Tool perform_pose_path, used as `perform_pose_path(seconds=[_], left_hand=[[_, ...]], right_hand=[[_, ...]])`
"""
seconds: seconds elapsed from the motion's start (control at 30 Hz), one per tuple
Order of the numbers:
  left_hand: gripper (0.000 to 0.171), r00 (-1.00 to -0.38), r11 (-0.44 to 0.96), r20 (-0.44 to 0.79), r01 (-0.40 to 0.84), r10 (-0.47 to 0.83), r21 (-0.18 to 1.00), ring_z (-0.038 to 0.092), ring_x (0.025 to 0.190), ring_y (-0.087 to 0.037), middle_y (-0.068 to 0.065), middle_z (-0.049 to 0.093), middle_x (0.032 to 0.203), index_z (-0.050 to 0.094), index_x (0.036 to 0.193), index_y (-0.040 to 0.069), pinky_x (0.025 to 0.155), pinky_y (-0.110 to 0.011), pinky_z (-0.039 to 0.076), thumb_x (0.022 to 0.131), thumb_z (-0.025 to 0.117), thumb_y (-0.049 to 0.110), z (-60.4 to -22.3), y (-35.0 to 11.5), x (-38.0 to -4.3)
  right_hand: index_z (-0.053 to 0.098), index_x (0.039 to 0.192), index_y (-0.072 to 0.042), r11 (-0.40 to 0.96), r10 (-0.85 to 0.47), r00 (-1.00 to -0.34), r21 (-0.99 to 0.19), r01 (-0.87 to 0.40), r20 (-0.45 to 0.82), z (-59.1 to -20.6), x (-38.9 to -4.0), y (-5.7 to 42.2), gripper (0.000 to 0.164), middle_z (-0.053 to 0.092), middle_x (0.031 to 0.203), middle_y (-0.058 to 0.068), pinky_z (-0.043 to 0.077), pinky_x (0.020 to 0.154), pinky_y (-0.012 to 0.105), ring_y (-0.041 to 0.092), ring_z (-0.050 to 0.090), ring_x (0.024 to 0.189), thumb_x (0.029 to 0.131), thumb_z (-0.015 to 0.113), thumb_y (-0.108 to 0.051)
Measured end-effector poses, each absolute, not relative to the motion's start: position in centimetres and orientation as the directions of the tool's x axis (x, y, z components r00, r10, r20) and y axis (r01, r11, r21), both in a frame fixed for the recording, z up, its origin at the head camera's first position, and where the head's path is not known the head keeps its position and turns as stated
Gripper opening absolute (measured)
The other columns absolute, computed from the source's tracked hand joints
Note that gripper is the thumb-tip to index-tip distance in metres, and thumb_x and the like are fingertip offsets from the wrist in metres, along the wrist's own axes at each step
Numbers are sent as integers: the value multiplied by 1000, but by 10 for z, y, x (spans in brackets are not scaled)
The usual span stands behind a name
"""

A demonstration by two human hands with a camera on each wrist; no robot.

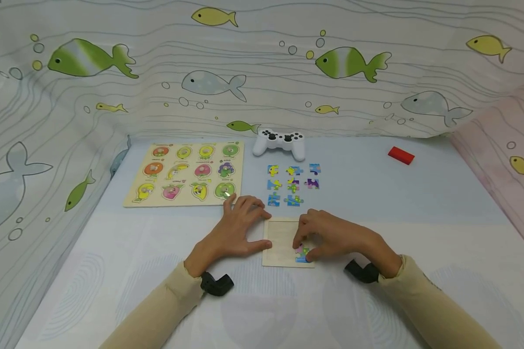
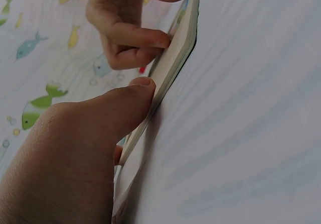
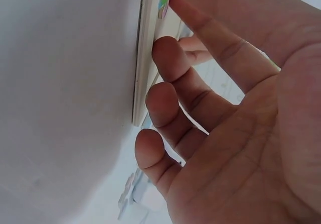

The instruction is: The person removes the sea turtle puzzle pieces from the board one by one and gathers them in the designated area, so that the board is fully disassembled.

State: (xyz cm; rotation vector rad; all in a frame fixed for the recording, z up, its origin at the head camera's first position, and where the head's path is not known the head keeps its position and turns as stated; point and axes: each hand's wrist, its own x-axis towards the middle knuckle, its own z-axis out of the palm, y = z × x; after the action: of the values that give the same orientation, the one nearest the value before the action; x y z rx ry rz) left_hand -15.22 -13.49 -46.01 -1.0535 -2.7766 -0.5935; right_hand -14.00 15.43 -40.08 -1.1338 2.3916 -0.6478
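A shallow wooden puzzle tray (image 1: 281, 235) lies on the table before me. My left hand (image 1: 240, 230) is spread at its left side, thumb touching the left edge and index fingertip by the far left corner. My right hand (image 1: 336, 235) bends over the tray's right part, its thumb and index finger pinching a colourful jigsaw piece (image 1: 302, 252) in the near right corner. That hand partly hides the piece, so I cannot tell if it is one or two. In the right wrist view, the index fingertip touches the piece's pink end, while the other fingers curl loosely.
Several loose jigsaw pieces (image 1: 293, 186) lie in rows beyond the tray. A wooden fruit puzzle board (image 1: 188, 177) is at the far left, close to my left fingertips. Farther back sit a white game controller (image 1: 280, 142) and a red block (image 1: 401, 155). Fish-patterned cloth (image 1: 266, 63) walls the table.
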Motion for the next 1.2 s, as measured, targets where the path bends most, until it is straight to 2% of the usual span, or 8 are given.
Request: perform_pose_path(seconds=[0.73, 1.0, 1.2], left_hand=[[55, -756, 686, 223, 653, 616, 319, 40, 136, -23, -2, 53, 136, 64, 123, 27, 118, -69, 10, 83, 66, 64, -459, -135, -151], [55, -749, 680, 237, 662, 619, 316, 40, 135, -23, -2, 53, 135, 64, 123, 27, 117, -69, 11, 82, 67, 64, -458, -135, -151], [55, -750, 680, 238, 661, 617, 319, 40, 135, -24, -3, 53, 135, 65, 123, 27, 117, -69, 10, 82, 68, 63, -458, -135, -151]], right_hand=[[73, 104, -28, 494, -833, -531, -644, -585, -156, -401, -140, 157, 28, 61, 100, -6, 40, 88, 33, 14, 51, 100, 81, 85, -19], [72, 108, -27, 475, -838, -519, -691, -545, -166, -398, -141, 156, 30, 67, 104, -13, 40, 93, 35, 12, 56, 100, 83, 84, -16], [71, 108, -28, 489, -833, -516, -704, -515, -201, -398, -140, 155, 29, 66, 99, -13, 43, 89, 32, 11, 55, 95, 86, 80, -13]])
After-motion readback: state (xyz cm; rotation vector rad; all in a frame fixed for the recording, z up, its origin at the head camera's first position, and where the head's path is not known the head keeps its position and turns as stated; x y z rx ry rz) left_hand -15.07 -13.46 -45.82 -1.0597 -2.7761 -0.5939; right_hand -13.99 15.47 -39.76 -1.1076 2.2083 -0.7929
